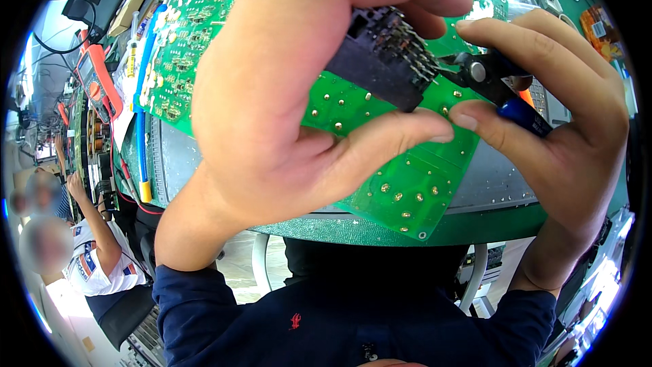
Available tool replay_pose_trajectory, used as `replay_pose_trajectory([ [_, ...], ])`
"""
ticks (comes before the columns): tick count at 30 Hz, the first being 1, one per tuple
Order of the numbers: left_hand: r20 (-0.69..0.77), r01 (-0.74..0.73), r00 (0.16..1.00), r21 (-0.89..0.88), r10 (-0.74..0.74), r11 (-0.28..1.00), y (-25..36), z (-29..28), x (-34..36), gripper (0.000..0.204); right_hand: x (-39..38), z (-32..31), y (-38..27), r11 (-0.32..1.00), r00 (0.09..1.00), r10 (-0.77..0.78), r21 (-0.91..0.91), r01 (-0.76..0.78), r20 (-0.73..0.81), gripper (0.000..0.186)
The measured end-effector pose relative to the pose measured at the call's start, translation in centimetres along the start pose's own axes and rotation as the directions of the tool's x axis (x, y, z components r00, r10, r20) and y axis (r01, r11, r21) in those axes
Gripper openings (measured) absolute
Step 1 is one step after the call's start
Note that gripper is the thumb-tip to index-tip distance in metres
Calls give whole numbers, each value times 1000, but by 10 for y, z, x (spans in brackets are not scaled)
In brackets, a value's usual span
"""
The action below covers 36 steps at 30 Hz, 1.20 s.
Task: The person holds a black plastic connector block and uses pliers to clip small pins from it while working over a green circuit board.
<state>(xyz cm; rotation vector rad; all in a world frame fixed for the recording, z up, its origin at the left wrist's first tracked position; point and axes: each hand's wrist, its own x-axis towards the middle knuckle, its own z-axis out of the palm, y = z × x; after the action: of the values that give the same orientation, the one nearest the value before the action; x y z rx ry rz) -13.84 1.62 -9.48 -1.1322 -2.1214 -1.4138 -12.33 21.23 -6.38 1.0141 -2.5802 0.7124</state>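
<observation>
My left hand (265, 102) grips a black block-shaped electronic component (380, 71), its rows of thin metal pins turned toward the right. The thumb presses along its lower side while the fingers curl over the top. In my right hand (574, 95) is a pair of small cutters (478, 71) with blue-and-black handles. Their jaw tips are at the pins, though I cannot tell whether they touch. Below both hands lies a green circuit board (421, 170) with shiny solder points. Its upper left part holds many small parts and white blobs, and my left hand covers much of it.
A grey mat (499, 173) lies under the board on a green table (326, 230). To the left are a red-cased multimeter (100, 81), a blue rod-like tool (141, 136) and cables. An orange packet (601, 34) lies far right. Another person (102, 251) sits at left.
</observation>
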Motion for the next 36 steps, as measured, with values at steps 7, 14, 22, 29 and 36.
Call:
replay_pose_trajectory([
  [7, -3, -4, 1000, -12, 4, 1000, -2, -1, 1, 74, -2, 0, -3, 999, 1000, 8, -33, -7, 2, 45],
  [14, 3, -59, 998, -32, 60, 998, -7, -7, 0, 71, 2, -2, -3, 999, 1000, 22, -38, -23, -11, 44],
  [22, -27, 45, 998, -166, -50, 985, 2, 2, 0, 69, -2, -6, -1, 996, 999, -34, -80, 31, -36, 44],
  [29, -7, 8, 1000, -123, -9, 992, 0, 2, 2, 68, -3, -7, -2, 999, 999, 6, -33, -7, -50, 45],
  [36, 13, -22, 1000, -76, 23, 997, -5, -1, 1, 66, -1, -4, 0, 999, 999, -15, -44, 13, -49, 45],
])
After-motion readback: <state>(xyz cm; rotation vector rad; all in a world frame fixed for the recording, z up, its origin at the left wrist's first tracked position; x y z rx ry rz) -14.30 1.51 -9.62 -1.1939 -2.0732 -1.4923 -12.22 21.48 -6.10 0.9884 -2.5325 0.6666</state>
